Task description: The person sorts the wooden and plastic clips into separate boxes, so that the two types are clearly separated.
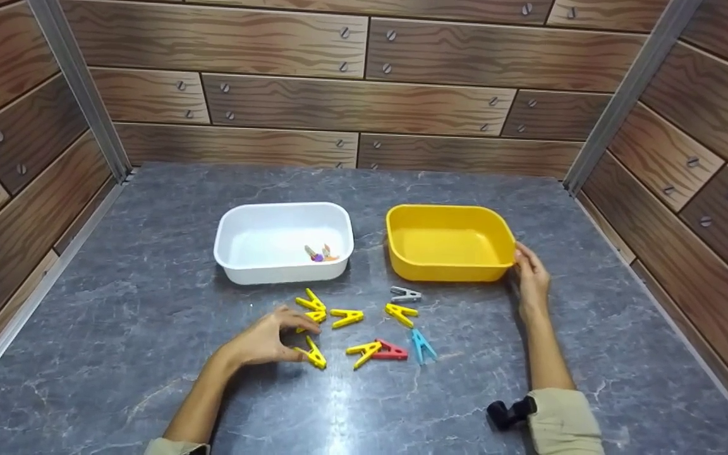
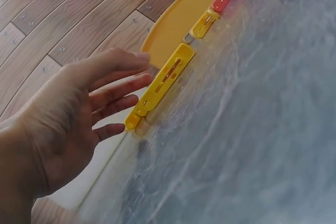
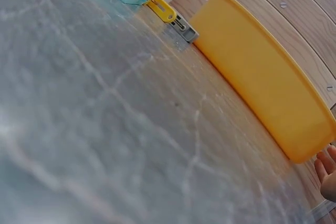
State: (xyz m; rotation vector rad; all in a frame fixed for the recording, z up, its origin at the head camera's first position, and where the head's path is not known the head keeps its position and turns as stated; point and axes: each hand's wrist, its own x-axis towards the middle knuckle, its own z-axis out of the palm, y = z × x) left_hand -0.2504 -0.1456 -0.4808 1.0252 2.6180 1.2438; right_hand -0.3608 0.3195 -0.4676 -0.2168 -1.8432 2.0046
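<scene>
My left hand (image 1: 269, 338) hovers at the left of several yellow clothespins, its fingers spread and loosely bent. One yellow clothespin (image 1: 316, 355) lies by the thumb tip, another (image 1: 315, 318) is partly covered by the fingers. In the left wrist view the hand (image 2: 73, 114) holds nothing, and a yellow clothespin (image 2: 169, 77) lies just past the fingertips; contact is hard to tell. My right hand (image 1: 533, 281) rests its fingers against the right end of the yellow basin (image 1: 449, 272). In the right wrist view only part of that hand (image 3: 328, 174) shows.
A white basin (image 1: 282, 273) stands at the back left with small colourful items (image 1: 320, 254) inside. Across the marbled table lie a grey clothespin (image 1: 406, 294), a red clothespin (image 1: 394, 351) and a blue clothespin (image 1: 423, 346). Wood-patterned walls (image 1: 364, 101) enclose the table's back and sides.
</scene>
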